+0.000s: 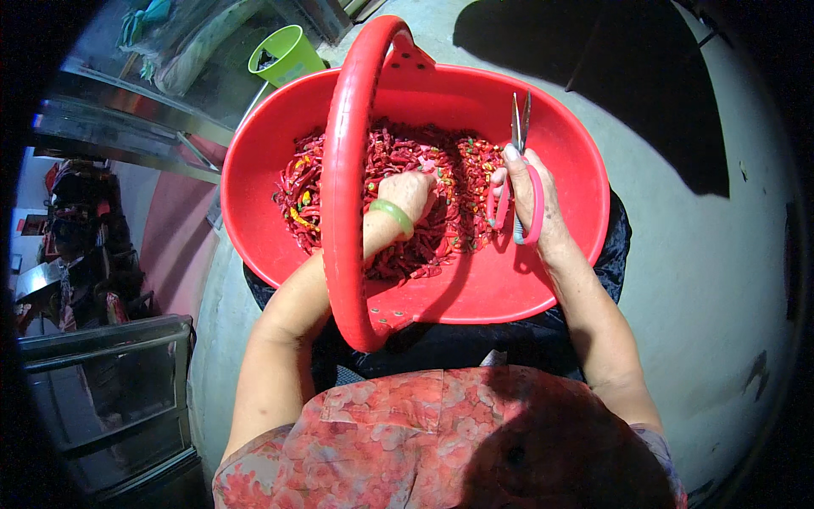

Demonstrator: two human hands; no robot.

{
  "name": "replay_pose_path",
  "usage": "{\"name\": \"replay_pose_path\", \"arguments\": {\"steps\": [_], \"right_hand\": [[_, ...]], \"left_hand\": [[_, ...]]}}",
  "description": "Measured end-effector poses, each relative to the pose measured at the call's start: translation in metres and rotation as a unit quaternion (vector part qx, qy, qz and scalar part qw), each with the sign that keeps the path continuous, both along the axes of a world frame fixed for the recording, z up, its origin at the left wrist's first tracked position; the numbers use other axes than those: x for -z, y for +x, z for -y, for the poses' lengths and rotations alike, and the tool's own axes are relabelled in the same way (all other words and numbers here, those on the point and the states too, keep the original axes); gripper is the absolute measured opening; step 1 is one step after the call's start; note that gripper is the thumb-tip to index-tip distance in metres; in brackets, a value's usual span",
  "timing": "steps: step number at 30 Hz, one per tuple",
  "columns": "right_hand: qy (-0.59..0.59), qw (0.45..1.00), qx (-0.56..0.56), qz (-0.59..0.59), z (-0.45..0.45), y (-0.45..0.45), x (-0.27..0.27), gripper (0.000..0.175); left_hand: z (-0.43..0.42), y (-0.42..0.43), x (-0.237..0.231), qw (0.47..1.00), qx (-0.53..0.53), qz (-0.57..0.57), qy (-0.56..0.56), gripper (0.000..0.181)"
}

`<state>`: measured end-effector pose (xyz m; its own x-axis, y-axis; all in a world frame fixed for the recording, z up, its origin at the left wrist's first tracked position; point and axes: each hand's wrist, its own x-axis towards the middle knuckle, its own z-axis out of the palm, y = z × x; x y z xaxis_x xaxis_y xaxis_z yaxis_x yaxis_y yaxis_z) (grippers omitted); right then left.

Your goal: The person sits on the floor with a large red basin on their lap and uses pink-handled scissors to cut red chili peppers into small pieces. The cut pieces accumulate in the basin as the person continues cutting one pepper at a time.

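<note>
A large red plastic basket (420,305) with a thick arched handle (343,159) rests before me, over my lap. Dried red chillies (394,149) are heaped in it, with a few yellow and green ones among them. At its right side lies a pile of smaller, cut-looking chilli pieces (477,159). My left hand (407,191), wearing a green bangle (393,216), reaches under the handle into the heap. Its fingers are curled, and what they hold is hidden. My right hand (531,191) grips scissors with pink handles (537,210), the slightly parted blades pointing away from me.
A lime-green bin (289,57) stands beyond the basket's far left side. Glass-panelled frames (121,382) line the left, with dark clutter (82,235) behind. Grey concrete floor (687,286) extends to the right, crossed by a large shadow at the far side.
</note>
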<state>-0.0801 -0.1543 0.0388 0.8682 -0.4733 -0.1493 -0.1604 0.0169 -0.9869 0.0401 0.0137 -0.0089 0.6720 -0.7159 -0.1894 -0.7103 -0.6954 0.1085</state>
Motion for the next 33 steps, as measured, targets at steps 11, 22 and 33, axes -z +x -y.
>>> {"name": "replay_pose_path", "arguments": {"steps": [11, 22, 33], "right_hand": [[-0.033, 0.999, -0.014, -0.028, -0.001, -0.001, 0.001, 0.040], [-0.243, 0.934, -0.212, -0.156, -0.010, -0.010, -0.001, 0.054], [-0.222, 0.935, -0.236, -0.147, -0.017, -0.012, -0.013, 0.043]], "left_hand": [[-0.010, -0.011, 0.025, 0.999, 0.002, 0.042, -0.017, 0.020], [-0.004, 0.007, -0.014, 0.729, -0.276, -0.521, -0.348, 0.009], [-0.001, -0.004, -0.017, 0.760, -0.192, -0.541, -0.305, 0.011]]}}
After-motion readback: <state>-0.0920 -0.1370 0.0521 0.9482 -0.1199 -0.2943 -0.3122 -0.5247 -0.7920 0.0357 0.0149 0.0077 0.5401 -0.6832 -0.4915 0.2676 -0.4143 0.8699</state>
